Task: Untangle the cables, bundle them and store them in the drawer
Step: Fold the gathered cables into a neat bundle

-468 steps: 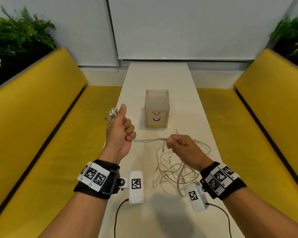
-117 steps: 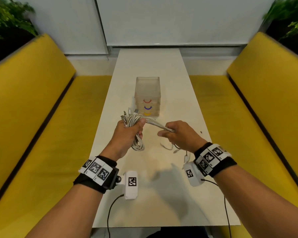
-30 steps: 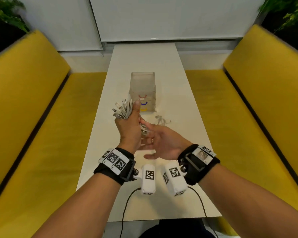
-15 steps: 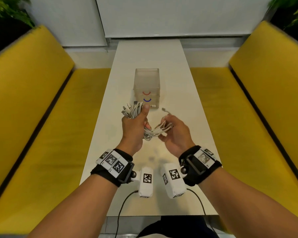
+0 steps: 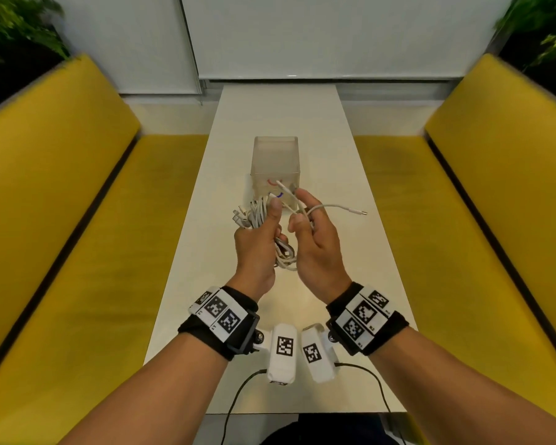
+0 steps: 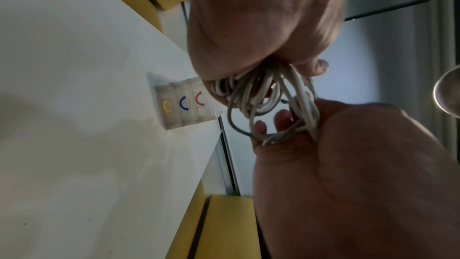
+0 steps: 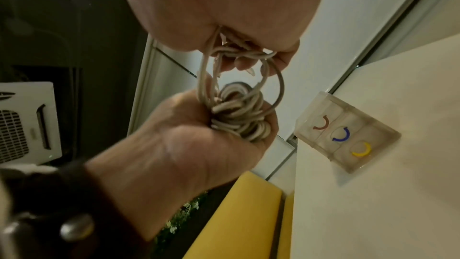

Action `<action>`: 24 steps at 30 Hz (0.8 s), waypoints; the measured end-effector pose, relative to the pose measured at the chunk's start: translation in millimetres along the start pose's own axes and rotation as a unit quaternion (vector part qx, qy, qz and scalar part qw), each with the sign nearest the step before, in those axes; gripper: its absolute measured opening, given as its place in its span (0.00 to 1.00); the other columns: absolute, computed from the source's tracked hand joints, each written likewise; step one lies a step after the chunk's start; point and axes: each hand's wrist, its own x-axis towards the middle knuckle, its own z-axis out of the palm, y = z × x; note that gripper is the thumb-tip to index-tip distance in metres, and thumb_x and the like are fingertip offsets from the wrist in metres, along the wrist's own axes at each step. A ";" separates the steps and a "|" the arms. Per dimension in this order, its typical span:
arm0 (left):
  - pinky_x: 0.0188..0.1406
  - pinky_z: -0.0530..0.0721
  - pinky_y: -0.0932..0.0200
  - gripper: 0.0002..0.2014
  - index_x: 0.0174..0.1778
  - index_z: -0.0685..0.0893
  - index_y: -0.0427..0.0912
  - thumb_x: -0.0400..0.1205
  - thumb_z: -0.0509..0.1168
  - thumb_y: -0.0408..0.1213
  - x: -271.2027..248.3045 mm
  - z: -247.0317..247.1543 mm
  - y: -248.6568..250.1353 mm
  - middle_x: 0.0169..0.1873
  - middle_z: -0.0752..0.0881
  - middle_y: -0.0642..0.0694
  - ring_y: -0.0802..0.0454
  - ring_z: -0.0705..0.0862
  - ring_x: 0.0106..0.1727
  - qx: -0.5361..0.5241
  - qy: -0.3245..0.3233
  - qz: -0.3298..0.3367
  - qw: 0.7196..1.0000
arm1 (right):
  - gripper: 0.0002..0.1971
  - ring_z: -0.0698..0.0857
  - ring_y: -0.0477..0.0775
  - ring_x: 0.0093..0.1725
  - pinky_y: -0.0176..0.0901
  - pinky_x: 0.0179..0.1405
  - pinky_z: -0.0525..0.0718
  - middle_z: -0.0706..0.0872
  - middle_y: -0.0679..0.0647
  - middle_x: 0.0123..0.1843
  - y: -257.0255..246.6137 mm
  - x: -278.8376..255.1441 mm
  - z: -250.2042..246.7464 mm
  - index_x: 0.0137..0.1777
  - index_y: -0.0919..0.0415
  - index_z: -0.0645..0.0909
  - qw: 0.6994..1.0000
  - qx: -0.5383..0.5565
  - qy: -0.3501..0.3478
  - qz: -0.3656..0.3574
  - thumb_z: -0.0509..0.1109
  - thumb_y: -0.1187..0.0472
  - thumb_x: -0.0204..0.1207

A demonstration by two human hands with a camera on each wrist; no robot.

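Cables (image 5: 257,216), white and gathered into a coiled bundle, sat in the left hand (image 5: 257,248), whose fingers were curled tight around the loops, thumb up against the strands, with a cluster of plug ends poking out on the hand's left side. Held above the white table (image 5: 360,252), the bundle sat just in front of the drawer box (image 5: 276,162). The right hand (image 5: 315,248) was close beside the left, palm turned toward it, and it pinched a few loose strands between thumb and fingers; one loose cable end (image 5: 350,209) ran over its fingers and stuck out to the right, ending in a small plug. From the right wrist view the coils (image 7: 239,113) showed packed inside the left fist, with strands rising from them into the right hand's grip (image 7: 239,50). The left wrist view gave the same link from the other side (image 6: 261,94).

The drawer box stood upright near the middle of the table (a small translucent unit, three drawers shut, with red, blue and yellow curved handles). Yellow benches (image 5: 77,194) ran along both sides of the table.
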 end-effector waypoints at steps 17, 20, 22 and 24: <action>0.55 0.90 0.47 0.16 0.55 0.91 0.33 0.79 0.78 0.42 2.7 -1.8 2.5 0.48 0.93 0.33 0.40 0.93 0.51 0.030 -0.051 0.037 0.998 | 0.18 0.82 0.58 0.63 0.63 0.64 0.80 0.84 0.57 0.62 22.1 -11.2 9.0 0.69 0.63 0.82 0.989 -0.106 -0.005 -0.103 0.54 0.62 0.88; 0.55 0.91 0.44 0.15 0.53 0.91 0.32 0.80 0.78 0.41 4.4 0.5 6.1 0.46 0.93 0.33 0.40 0.93 0.49 0.040 -0.054 0.051 0.996 | 0.18 0.81 0.58 0.67 0.62 0.67 0.80 0.85 0.56 0.65 24.7 -9.4 13.4 0.71 0.59 0.82 0.989 -0.097 0.018 -0.108 0.56 0.60 0.88; 0.55 0.91 0.41 0.15 0.52 0.92 0.32 0.80 0.77 0.42 4.3 1.3 7.0 0.46 0.93 0.33 0.36 0.93 0.50 0.044 -0.048 0.049 0.997 | 0.20 0.79 0.56 0.72 0.60 0.73 0.78 0.82 0.55 0.70 16.3 -9.2 18.6 0.70 0.42 0.81 0.993 -0.063 -0.001 -0.101 0.55 0.61 0.87; 0.55 0.91 0.37 0.16 0.53 0.91 0.32 0.81 0.76 0.43 4.8 0.6 6.7 0.48 0.93 0.30 0.33 0.93 0.53 0.045 -0.040 0.041 0.997 | 0.26 0.75 0.51 0.78 0.53 0.80 0.74 0.77 0.53 0.77 8.9 -9.6 20.1 0.70 0.30 0.76 0.997 0.000 -0.045 -0.068 0.54 0.63 0.85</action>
